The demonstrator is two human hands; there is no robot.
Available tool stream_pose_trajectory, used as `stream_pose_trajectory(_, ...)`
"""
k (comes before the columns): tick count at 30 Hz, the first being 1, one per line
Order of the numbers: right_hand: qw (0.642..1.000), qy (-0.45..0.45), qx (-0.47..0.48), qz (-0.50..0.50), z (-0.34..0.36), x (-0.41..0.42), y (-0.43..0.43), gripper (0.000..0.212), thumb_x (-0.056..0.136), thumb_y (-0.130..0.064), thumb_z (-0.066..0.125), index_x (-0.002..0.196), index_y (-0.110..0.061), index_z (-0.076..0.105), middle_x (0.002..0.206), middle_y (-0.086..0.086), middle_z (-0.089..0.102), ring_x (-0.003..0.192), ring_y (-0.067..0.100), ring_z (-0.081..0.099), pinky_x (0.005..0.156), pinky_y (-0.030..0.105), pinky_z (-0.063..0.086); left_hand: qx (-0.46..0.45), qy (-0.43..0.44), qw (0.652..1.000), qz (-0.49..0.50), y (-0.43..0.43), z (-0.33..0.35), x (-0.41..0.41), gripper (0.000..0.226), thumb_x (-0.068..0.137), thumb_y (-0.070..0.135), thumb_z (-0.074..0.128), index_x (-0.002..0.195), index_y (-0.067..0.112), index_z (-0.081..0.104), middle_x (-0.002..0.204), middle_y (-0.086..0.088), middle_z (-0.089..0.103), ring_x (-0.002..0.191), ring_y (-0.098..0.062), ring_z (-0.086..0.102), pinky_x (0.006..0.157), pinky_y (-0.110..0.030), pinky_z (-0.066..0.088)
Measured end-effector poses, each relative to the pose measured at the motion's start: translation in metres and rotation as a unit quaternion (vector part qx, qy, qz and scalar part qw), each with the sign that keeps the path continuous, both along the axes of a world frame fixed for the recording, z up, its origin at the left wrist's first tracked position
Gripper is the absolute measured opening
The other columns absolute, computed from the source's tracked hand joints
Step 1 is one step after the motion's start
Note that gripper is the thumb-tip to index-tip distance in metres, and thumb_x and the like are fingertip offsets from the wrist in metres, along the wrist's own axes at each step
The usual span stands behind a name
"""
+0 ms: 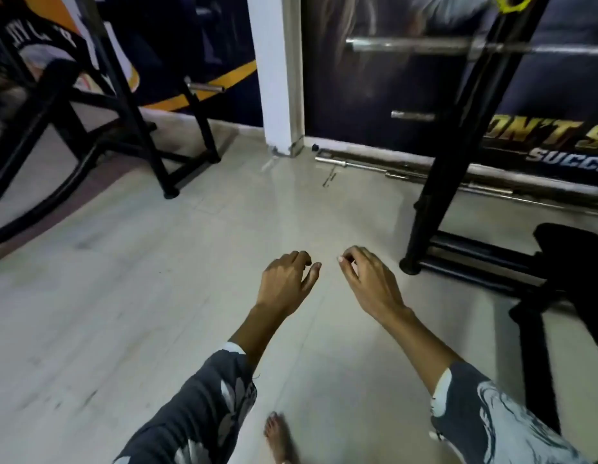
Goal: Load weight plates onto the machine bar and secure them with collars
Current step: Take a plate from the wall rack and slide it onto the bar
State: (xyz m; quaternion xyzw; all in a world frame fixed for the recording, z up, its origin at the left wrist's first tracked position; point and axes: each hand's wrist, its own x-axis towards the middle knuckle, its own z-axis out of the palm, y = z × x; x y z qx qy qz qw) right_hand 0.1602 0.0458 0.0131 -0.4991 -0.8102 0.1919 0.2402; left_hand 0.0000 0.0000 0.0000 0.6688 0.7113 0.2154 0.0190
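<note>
My left hand [287, 283] and my right hand [367, 283] hang side by side over the tiled floor, fingers loosely curled, holding nothing. High on the right, a bare steel machine bar [408, 45] sticks out to the left from a black rack upright [458, 145]. A shorter steel peg [413, 115] juts from the same rack lower down. No weight plate or collar shows in the head view. A yellow part [510, 3] sits at the rack's top edge.
A black machine frame [150, 139] with a steel peg [205, 88] stands at the left. A steel barbell [374, 167] lies on the floor along the wall. A black padded bench [572, 262] is at the right. My bare foot [279, 437] is below.
</note>
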Motion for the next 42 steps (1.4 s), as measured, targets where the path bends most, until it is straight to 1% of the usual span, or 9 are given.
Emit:
stream_pose_trajectory(2, 1.0, -0.013, -0.014, 0.007, -0.018, -0.031, 0.019, 0.026, 0.097, -0.032, 0.041, 0.101, -0.011, 0.056, 0.104, 0.006, 0.064, 0.092, 0.024, 0.058, 0.072, 0.03, 0.042, -0.007, -0.02, 1.0, 0.021, 0.016, -0.014, -0.031, 0.032, 0.096, 0.036, 0.046, 0.097, 0.009, 0.062, 0.091, -0.008, 0.069, 0.08, -0.028, 0.063, 0.067, -0.037, 0.049)
stream_pose_trajectory(7, 0.995, -0.065, -0.069, 0.017, -0.051, -0.121, 0.076, 0.029, 0.098, -0.032, 0.04, 0.103, -0.009, 0.056, 0.108, 0.008, 0.064, 0.095, 0.025, 0.059, 0.076, 0.033, 0.045, -0.062, -0.018, 0.997, 0.034, 0.069, -0.046, -0.12, 0.035, 0.097, 0.039, 0.042, 0.102, 0.011, 0.062, 0.097, -0.007, 0.068, 0.086, -0.027, 0.062, 0.071, -0.036, 0.048)
stream_pose_trajectory(12, 0.993, -0.072, -0.093, 0.01, -0.058, -0.201, 0.141, 0.03, 0.097, -0.033, 0.04, 0.103, -0.008, 0.057, 0.108, 0.009, 0.064, 0.095, 0.027, 0.06, 0.077, 0.034, 0.046, -0.076, -0.024, 0.996, 0.037, 0.137, -0.053, -0.2, 0.037, 0.097, 0.039, 0.042, 0.111, 0.01, 0.059, 0.107, -0.008, 0.065, 0.094, -0.028, 0.061, 0.077, -0.038, 0.049)
stream_pose_trajectory(16, 0.992, -0.077, -0.1, -0.003, -0.068, -0.248, 0.212, 0.03, 0.097, -0.033, 0.041, 0.102, -0.009, 0.057, 0.106, 0.008, 0.064, 0.094, 0.026, 0.059, 0.075, 0.032, 0.045, -0.096, -0.025, 0.995, 0.025, 0.212, -0.06, -0.248, 0.035, 0.097, 0.04, 0.041, 0.107, 0.011, 0.059, 0.103, -0.007, 0.066, 0.092, -0.027, 0.062, 0.076, -0.038, 0.049)
stream_pose_trajectory(22, 0.993, -0.048, -0.106, -0.014, -0.089, -0.327, 0.357, 0.029, 0.097, -0.031, 0.042, 0.102, -0.008, 0.058, 0.105, 0.01, 0.064, 0.096, 0.028, 0.058, 0.074, 0.033, 0.044, -0.109, -0.019, 0.994, 0.009, 0.362, -0.075, -0.326, 0.034, 0.096, 0.04, 0.042, 0.101, 0.012, 0.059, 0.099, -0.006, 0.067, 0.09, -0.027, 0.061, 0.074, -0.037, 0.048)
stream_pose_trajectory(26, 0.988, -0.034, -0.146, -0.048, -0.088, -0.368, 0.451, 0.03, 0.097, -0.034, 0.04, 0.104, -0.01, 0.057, 0.109, 0.006, 0.064, 0.1, 0.026, 0.057, 0.077, 0.033, 0.044, -0.123, -0.025, 0.992, -0.014, 0.461, -0.07, -0.369, 0.033, 0.097, 0.04, 0.042, 0.103, 0.012, 0.059, 0.1, -0.005, 0.067, 0.091, -0.026, 0.061, 0.075, -0.036, 0.047)
stream_pose_trajectory(31, 0.985, -0.02, -0.154, -0.073, -0.076, -0.414, 0.568, 0.029, 0.097, -0.032, 0.041, 0.105, -0.009, 0.057, 0.11, 0.006, 0.063, 0.101, 0.026, 0.056, 0.077, 0.032, 0.042, -0.098, -0.04, 0.994, -0.029, 0.585, -0.063, -0.416, 0.031, 0.096, 0.037, 0.046, 0.103, 0.01, 0.059, 0.1, -0.007, 0.066, 0.09, -0.027, 0.062, 0.073, -0.037, 0.049)
stream_pose_trajectory(36, 0.983, 0.001, -0.145, -0.116, -0.081, -0.449, 0.693, 0.028, 0.097, -0.031, 0.043, 0.104, -0.008, 0.057, 0.109, 0.008, 0.063, 0.098, 0.026, 0.057, 0.074, 0.03, 0.041, -0.082, -0.031, 0.992, -0.092, 0.729, -0.071, -0.454, 0.03, 0.097, 0.035, 0.045, 0.105, 0.01, 0.059, 0.103, -0.008, 0.064, 0.09, -0.028, 0.061, 0.072, -0.036, 0.049)
stream_pose_trajectory(42, 0.959, 0.035, -0.149, -0.239, -0.077, -0.473, 0.83, 0.026, 0.096, -0.027, 0.045, 0.105, -0.006, 0.058, 0.107, 0.012, 0.064, 0.096, 0.028, 0.06, 0.078, 0.031, 0.044, -0.086, -0.039, 0.974, -0.206, 0.913, -0.067, -0.475, 0.031, 0.097, 0.036, 0.043, 0.105, 0.011, 0.058, 0.101, -0.008, 0.065, 0.092, -0.027, 0.061, 0.074, -0.036, 0.048)
